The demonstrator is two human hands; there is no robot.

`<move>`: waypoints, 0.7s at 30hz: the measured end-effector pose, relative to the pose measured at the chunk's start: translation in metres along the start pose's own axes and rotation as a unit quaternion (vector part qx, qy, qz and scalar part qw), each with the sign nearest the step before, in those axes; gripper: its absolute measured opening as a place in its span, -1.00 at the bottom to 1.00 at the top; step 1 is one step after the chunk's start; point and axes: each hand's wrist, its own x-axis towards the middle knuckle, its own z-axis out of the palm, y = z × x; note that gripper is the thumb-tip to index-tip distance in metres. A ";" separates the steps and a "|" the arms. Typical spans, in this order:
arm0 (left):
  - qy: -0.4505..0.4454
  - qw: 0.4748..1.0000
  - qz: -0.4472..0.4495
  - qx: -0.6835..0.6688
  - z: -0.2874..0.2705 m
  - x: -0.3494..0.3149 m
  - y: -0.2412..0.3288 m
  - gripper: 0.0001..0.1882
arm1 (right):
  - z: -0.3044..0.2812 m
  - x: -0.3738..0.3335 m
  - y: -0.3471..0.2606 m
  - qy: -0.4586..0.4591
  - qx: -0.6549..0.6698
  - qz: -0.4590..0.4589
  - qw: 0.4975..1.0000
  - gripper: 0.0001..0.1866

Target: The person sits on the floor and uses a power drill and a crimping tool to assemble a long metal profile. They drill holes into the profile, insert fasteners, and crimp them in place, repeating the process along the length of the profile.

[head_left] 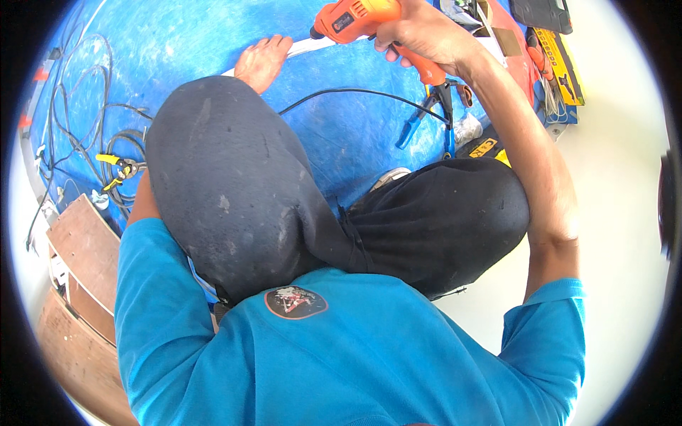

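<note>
Drill, likely hefty, best held by its handle, is filling my curled right hand, left hand, grip unclear, touching white strip.

yellow-handled pliers | blue-handled pliers | brown wooden boards | yellow box

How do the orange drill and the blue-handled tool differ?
The orange drill is gripped in the right hand; the blue-handled tool lies on the blue sheet. The orange drill has a bulky body, nose toward the person's left, while the blue-handled tool is slim, its two handles spread apart. Both combine dark parts with a brighter colour.
</note>
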 end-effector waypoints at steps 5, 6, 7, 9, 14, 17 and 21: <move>0.012 1.000 0.004 0.009 -0.001 -0.001 0.001 -0.78 | 0.001 -0.002 -0.005 -0.008 0.009 0.006 1.000 -0.79; 0.014 1.000 0.004 0.008 -0.002 -0.002 0.001 -0.78 | 0.001 -0.002 -0.005 -0.009 0.011 0.008 1.000 -0.79; 0.016 1.000 0.004 0.007 -0.002 -0.002 0.001 -0.78 | 0.002 -0.001 -0.005 -0.009 0.013 0.010 1.000 -0.79; 0.019 1.000 0.007 0.007 -0.002 -0.002 0.002 -0.78 | 0.002 -0.001 -0.006 -0.007 -0.001 0.014 1.000 -0.79; 0.029 0.999 0.006 0.011 0.000 -0.002 0.002 -0.78 | 0.000 -0.003 -0.012 -0.020 0.005 0.014 1.000 -0.77; 0.023 1.000 0.004 0.019 0.001 -0.002 0.003 -0.79 | 0.000 -0.004 -0.018 -0.025 -0.003 0.020 0.999 -0.76; 0.013 1.000 0.000 0.014 -0.002 -0.003 0.004 -0.79 | -0.001 -0.007 -0.026 -0.005 -0.034 0.032 0.999 -0.76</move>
